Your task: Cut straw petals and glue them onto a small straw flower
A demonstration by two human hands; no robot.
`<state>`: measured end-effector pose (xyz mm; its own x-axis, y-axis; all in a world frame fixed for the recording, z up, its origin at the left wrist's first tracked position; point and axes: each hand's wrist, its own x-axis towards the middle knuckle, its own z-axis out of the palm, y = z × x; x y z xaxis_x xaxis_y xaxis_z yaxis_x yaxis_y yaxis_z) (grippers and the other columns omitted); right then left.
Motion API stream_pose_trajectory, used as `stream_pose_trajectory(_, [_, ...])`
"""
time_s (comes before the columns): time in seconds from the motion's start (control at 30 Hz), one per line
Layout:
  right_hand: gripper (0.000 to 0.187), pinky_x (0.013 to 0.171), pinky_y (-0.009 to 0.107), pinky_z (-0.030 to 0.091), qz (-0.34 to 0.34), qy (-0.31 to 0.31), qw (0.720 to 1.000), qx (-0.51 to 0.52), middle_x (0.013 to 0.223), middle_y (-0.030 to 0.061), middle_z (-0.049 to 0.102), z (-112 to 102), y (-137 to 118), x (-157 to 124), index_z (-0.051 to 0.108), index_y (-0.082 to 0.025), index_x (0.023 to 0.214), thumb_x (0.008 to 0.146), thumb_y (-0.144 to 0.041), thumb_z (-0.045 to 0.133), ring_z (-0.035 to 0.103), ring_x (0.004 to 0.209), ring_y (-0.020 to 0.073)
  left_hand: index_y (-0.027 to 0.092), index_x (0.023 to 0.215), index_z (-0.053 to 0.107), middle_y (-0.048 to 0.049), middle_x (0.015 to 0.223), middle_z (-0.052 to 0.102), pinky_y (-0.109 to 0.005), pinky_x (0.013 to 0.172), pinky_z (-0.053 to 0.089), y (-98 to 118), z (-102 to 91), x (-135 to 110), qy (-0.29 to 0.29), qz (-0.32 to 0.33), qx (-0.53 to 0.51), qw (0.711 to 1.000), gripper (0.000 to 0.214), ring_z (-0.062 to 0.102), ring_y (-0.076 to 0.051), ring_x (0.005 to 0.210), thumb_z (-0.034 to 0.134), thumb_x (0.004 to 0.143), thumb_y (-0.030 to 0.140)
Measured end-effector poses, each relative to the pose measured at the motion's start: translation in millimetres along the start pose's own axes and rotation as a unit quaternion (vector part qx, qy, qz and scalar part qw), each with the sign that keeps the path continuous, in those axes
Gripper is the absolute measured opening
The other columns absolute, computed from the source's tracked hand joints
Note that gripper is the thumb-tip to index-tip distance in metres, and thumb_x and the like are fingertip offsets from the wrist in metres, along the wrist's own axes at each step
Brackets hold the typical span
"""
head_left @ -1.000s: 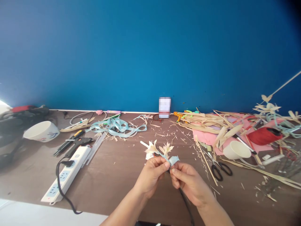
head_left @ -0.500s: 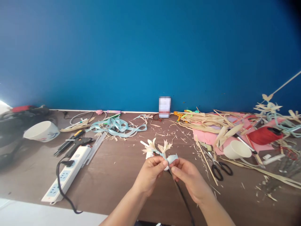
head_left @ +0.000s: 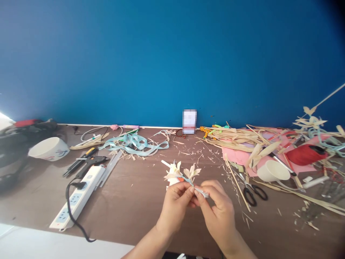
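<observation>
Wall (head_left: 172, 61): one, deep blue, paler toward the left, darker at right; a few dark specks low down. 
Table (head_left: 121, 205): one, brown top with faint grain, set along the wall. 
Strip (head_left: 156, 127): white, thin, between wall and table. 
Light (head_left: 3, 118): bright white patch, far left edge. 
Pale surface (head_left: 54, 244): below table's near left edge.

Left hand (head_left: 174, 204) and right hand (head_left: 221, 209): both are appearing bare, their fingers (head_left: 215, 194) slender and tapering. Beside the fingers, each thumb (head_left: 187, 196) is ending in a rounded tip. Behind the fingers, each hand is narrowing towards the wrist (head_left: 165, 229); farthest behind them, the left forearm (head_left: 151, 246) and right forearm (head_left: 237, 246) are showing smooth and uncovered.
</observation>
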<state>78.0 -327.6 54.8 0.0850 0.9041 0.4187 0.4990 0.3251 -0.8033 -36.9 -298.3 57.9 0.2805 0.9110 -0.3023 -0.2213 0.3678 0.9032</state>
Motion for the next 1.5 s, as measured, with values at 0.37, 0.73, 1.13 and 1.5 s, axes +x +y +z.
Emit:
stream_pose_trajectory(0.37, [0.010,0.066,0.025,0.043,0.050,0.012,0.998,0.047,0.077,0.0025,0.055,1.4,3.5,-1.4,0.059,-0.020,0.073,0.080,-0.018,0.052,0.054,0.074,0.0156,0.011,0.070,0.063,-0.0007,0.053,0.058,-0.018,0.047,0.039,-3.2,0.5,-0.7,0.010,-0.023,-0.067,0.997,0.020,0.053,-0.008,0.047,0.066,0.066,0.031])
stream_pose_trajectory(0.73, [0.013,0.056,0.024,0.044,0.242,-0.111,0.943,0.198,0.070,0.0014,0.059,6.2,11.0,-5.3,0.053,-0.017,0.081,0.078,-0.030,0.054,0.056,0.062,0.0143,0.011,0.064,0.061,0.0029,0.054,0.051,-0.016,0.037,0.026,-9.7,-0.2,0.9,0.060,0.013,-0.070,0.996,0.020,0.034,-0.002,0.039,0.068,0.064,0.030])
stream_pose_trajectory(1.13, [0.026,0.037,0.017,0.026,0.342,-0.145,0.872,0.320,0.044,-0.0056,0.048,3.9,16.7,1.3,0.051,-0.015,0.061,0.075,-0.036,0.058,0.038,0.035,0.0043,0.012,0.062,0.064,0.0020,0.056,0.044,-0.015,0.036,0.028,-3.3,-9.4,0.4,-0.012,-0.036,-0.061,0.997,0.022,0.037,-0.005,0.049,0.068,0.063,0.033])
stream_pose_trajectory(1.5, [0.025,0.030,0.014,0.021,0.479,-0.231,0.619,0.579,0.039,-0.0096,0.043,9.0,23.4,1.3,0.050,-0.015,0.060,0.061,-0.029,0.071,0.030,0.027,0.0006,0.012,0.060,0.065,0.0002,0.056,0.050,-0.015,0.035,0.026,-2.5,-21.3,0.7,-0.027,-0.065,-0.075,0.995,0.024,0.038,-0.005,0.046,0.074,0.055,0.034])
